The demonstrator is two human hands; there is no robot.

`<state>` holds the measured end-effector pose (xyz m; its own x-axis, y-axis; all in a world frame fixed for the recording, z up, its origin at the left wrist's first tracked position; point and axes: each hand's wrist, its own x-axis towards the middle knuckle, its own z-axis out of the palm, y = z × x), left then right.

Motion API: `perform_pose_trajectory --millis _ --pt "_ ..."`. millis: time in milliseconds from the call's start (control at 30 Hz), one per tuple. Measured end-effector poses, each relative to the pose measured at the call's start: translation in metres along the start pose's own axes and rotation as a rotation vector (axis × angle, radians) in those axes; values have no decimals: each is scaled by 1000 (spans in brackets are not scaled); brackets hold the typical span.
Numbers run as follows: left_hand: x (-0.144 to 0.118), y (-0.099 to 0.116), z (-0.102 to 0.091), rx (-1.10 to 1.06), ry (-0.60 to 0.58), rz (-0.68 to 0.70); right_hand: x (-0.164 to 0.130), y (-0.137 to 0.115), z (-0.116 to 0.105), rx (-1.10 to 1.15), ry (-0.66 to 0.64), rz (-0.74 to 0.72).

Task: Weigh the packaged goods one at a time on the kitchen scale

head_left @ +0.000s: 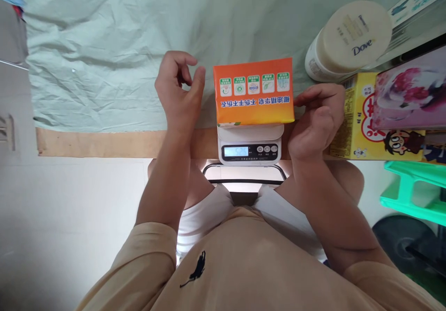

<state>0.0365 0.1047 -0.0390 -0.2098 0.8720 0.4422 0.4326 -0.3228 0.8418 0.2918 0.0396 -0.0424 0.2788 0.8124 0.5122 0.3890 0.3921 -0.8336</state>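
An orange packet [253, 91] with Chinese print and a row of green icons lies on a small white digital scale [250, 151] at the table's near edge. The scale's lit display shows digits. My left hand [179, 90] hovers just left of the packet, fingers loosely curled, holding nothing. My right hand [315, 118] is at the packet's right end, its fingertips touching or nearly touching that edge; I cannot tell whether it grips it.
A pale green cloth [104, 55] covers the table. At the right stand a white Dove tub [351, 39], a yellow cartoon-printed box [351, 125] and a pink-purple box [411, 93]. A green plastic stool [414, 188] stands below them.
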Motion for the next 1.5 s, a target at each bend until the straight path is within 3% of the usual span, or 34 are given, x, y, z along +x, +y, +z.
perform_pose_trajectory --millis 167,333,467,567,633,700,833,933,1167,1500 --pt "-4 14 9 -29 65 -48 4 -7 0 89 8 49" --pt "-6 18 9 -73 9 -198 4 -5 2 112 24 6" --pt "-3 19 5 -51 -5 -157 5 -10 -6 4 -11 -35" --pt "0 22 2 -36 -19 -130 16 -28 -15 -24 -33 -158" --pt "0 24 1 -58 -43 -164 27 -45 -19 -88 -141 -277" --pt "0 27 0 -93 -82 -224 39 -64 -18 -209 -337 -334" --pt "2 33 -3 -123 -133 -267 63 -89 -7 -518 -805 -270" --pt "5 35 -8 -130 -132 -263 80 -96 1 -692 -1032 -265" --pt "12 34 -15 -190 -115 -317 104 -96 10 -808 -1199 -353" --pt "18 40 -13 -244 -120 -424 119 -126 20 -944 -1289 -154"
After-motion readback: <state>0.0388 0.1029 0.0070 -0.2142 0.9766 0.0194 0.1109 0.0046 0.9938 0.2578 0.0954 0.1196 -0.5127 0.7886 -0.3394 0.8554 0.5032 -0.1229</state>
